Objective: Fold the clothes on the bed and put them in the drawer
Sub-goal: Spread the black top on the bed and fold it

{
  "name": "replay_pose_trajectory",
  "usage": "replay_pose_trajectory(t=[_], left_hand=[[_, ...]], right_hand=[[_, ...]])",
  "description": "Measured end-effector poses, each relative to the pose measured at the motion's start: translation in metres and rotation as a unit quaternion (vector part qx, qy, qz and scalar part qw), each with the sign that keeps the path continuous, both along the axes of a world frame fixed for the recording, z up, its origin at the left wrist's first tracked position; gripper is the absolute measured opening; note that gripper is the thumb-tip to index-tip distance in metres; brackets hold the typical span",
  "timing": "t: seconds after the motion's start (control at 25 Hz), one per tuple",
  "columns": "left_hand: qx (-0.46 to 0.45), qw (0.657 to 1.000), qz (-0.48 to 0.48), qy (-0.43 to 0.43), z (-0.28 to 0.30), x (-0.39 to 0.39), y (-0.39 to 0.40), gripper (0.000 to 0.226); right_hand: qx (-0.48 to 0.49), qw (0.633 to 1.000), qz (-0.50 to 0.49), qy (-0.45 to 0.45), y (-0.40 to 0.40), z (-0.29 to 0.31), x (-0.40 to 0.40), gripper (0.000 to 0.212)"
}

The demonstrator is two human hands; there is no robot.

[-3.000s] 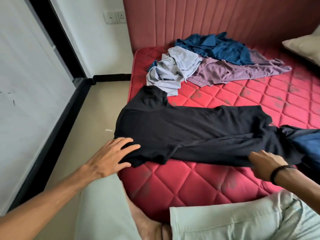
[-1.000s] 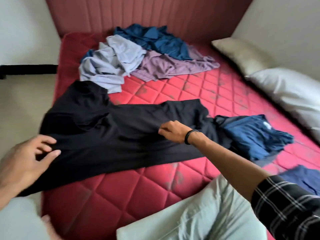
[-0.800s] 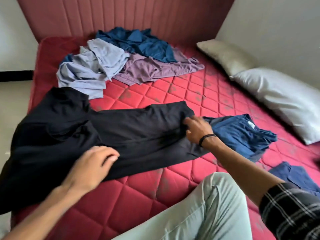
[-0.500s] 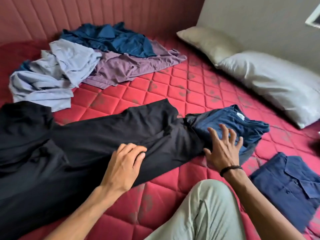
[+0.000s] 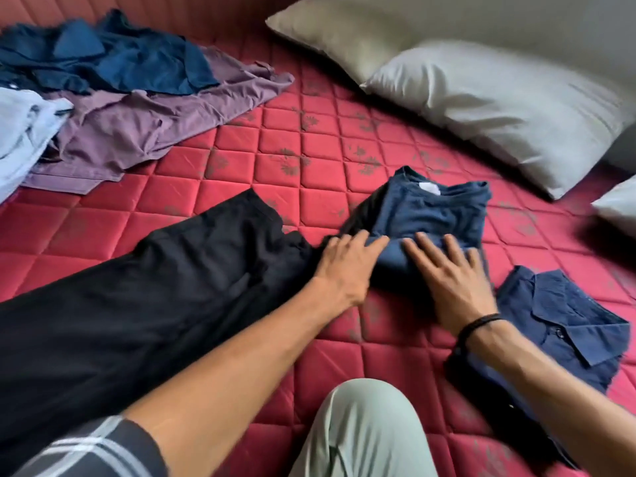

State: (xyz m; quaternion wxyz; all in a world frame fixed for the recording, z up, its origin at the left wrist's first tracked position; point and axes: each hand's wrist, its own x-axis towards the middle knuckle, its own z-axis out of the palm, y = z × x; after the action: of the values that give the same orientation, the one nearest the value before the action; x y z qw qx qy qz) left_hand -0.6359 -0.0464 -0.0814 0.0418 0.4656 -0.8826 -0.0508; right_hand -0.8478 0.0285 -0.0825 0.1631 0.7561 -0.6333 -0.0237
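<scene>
Head view, from the left: a pale blue garment (image 5: 20,139) lies crumpled at the edge of the red quilted mattress (image 5: 282,139), with a teal garment (image 5: 113,60) and a mauve shirt (image 5: 137,132) heaped beside it. Nearer, a black garment (image 5: 144,297) is spread long across the mattress, its far end touching a folded navy T-shirt (image 5: 433,215). The left hand (image 5: 347,266) lies with fingers straight and together on the near left edge of that T-shirt, where the black cloth meets it. The right hand (image 5: 451,284), a dark band on its wrist, presses flat with fingers spread on the T-shirt's near edge. Just right of it lies a folded navy collared shirt (image 5: 564,325). Beyond, a beige pillow (image 5: 337,36) and a white pillow (image 5: 499,108) rest along the wall. A knee in pale green trousers (image 5: 361,432) shows at the bottom.
</scene>
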Motion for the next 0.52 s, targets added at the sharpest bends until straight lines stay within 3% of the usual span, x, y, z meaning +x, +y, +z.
replay_pose_trajectory(t=[0.08, 0.16, 0.2, 0.24, 0.28, 0.32, 0.36, 0.44, 0.52], left_hand=[[0.042, 0.996, -0.021, 0.074, -0.003, -0.024, 0.014, 0.073], [0.119, 0.97, -0.073, 0.199, 0.01, -0.019, 0.009, 0.066], [0.129, 0.96, -0.068, 0.241, 0.018, 0.001, -0.001, 0.062], [0.113, 0.959, -0.029, 0.259, 0.024, 0.027, -0.016, 0.057], [0.068, 0.963, 0.041, 0.256, 0.026, 0.059, -0.038, 0.055], [0.013, 0.967, 0.132, 0.22, 0.023, 0.096, -0.064, 0.055], [-0.014, 0.96, 0.24, 0.146, 0.017, 0.139, -0.086, 0.057], [0.072, 0.917, 0.39, 0.039, 0.01, 0.206, -0.105, 0.065], [0.12, 0.909, 0.387, 0.096, 0.008, 0.225, -0.115, 0.051]], right_hand=[[0.051, 0.999, 0.016, 0.002, 0.004, 0.014, -0.04, 0.096], [0.111, 0.993, 0.016, -0.02, 0.005, 0.036, -0.047, 0.107], [0.124, 0.99, 0.023, -0.067, 0.005, 0.046, -0.03, 0.091], [0.107, 0.985, 0.031, -0.131, 0.009, 0.055, -0.002, 0.061], [0.066, 0.975, 0.041, -0.208, 0.012, 0.061, 0.032, 0.03], [0.08, 0.961, 0.019, -0.265, 0.009, 0.062, 0.065, 0.022], [0.131, 0.944, -0.021, -0.303, 0.004, 0.056, 0.096, 0.038], [0.218, 0.908, -0.094, -0.346, -0.003, 0.03, 0.143, 0.057], [0.217, 0.869, -0.14, -0.422, -0.012, 0.014, 0.159, 0.066]])
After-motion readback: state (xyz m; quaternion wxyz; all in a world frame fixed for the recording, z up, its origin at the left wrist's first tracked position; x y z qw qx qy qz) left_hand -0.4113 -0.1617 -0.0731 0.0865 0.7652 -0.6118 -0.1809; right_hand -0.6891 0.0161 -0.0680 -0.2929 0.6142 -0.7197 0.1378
